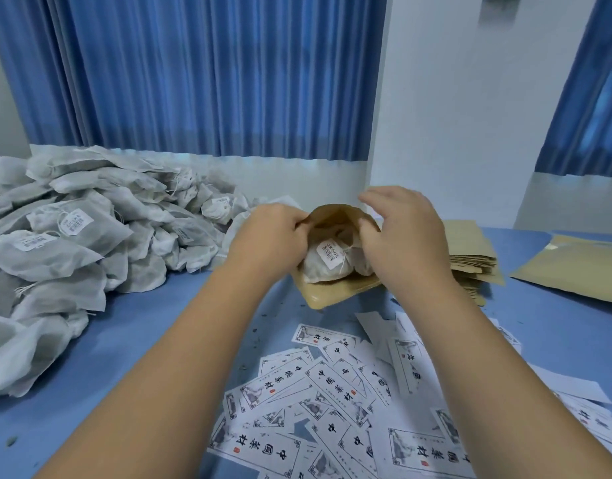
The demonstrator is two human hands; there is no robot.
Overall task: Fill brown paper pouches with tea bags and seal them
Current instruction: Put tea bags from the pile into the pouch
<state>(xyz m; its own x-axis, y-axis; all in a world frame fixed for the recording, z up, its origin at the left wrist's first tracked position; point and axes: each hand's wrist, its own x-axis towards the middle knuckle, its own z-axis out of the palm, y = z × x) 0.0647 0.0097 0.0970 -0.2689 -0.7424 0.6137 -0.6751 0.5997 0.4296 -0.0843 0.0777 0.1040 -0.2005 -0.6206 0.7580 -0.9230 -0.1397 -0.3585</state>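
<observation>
A brown paper pouch (335, 294) is held up off the blue table at centre, its mouth open towards me. Inside lie grey mesh tea bags (323, 267), one with a white barcode tag. My left hand (270, 236) pinches the pouch's left rim. My right hand (405, 236) has its thumb and lower fingers on the right rim and the tea bags, while its upper fingers are raised and spread. A large heap of grey tea bags (73, 236) covers the left of the table.
A stack of flat brown pouches (474, 261) lies just right of my hands, and another flat pouch (574, 267) lies farther right. Several printed paper labels (349, 392) are scattered on the blue table (152, 340) in front. Blue curtains hang behind.
</observation>
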